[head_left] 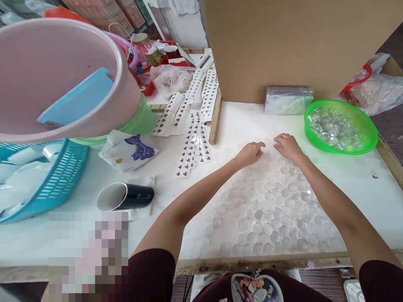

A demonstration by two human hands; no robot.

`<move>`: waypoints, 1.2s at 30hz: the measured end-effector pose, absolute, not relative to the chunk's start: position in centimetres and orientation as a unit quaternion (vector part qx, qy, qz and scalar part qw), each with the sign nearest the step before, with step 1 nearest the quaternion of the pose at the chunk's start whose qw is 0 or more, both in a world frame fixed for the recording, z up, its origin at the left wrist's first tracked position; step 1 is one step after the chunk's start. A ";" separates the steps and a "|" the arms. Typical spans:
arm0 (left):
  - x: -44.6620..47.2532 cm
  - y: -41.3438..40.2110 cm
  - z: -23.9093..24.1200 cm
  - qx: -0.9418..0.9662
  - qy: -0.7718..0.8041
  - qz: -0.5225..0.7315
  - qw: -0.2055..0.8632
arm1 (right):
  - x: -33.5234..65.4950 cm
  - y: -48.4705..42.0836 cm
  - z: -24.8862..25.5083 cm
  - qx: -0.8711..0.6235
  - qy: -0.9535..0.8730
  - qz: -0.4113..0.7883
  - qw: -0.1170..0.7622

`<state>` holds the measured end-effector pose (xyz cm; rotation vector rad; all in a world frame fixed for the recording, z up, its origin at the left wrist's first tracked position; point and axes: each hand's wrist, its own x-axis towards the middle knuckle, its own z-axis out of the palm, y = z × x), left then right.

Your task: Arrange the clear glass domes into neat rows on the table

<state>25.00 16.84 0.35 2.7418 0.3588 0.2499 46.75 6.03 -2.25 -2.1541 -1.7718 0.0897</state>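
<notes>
Many clear round discs (286,220) lie side by side on the white tabletop before me, glass or plastic, I cannot tell which. Over their far edge is my left hand (250,154), with thumb and forefinger apart and the other fingers curled; nothing shows between them. My right hand (287,146) rests just to its right, palm down, fingers loosely stretched toward the left hand and touching or nearly touching the table. A bright green plastic basin (371,136) at the right holds a heap of similar clear pieces.
A cardboard panel (283,46) stands at the back, with a wrapped block (289,100) before it. Sticker sheets (192,147) lie left of a wooden strip (215,121). Further left are a dark mug (138,196) on its side, a tissue pack (110,151), a blue basket (71,167) and a pink basin (124,75).
</notes>
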 end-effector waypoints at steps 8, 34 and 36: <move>24.4 17.0 0.0 0.975 0.139 0.108 0.135 | 46.3 7.0 -2.5 -0.792 -0.542 0.081 0.269; 28.7 16.6 -0.8 0.958 0.138 0.124 0.218 | 49.3 5.1 -3.1 -0.799 -0.512 0.057 0.310; 28.4 17.0 -0.9 0.955 0.151 0.130 0.220 | 49.1 5.6 -3.3 -0.793 -0.487 0.086 0.357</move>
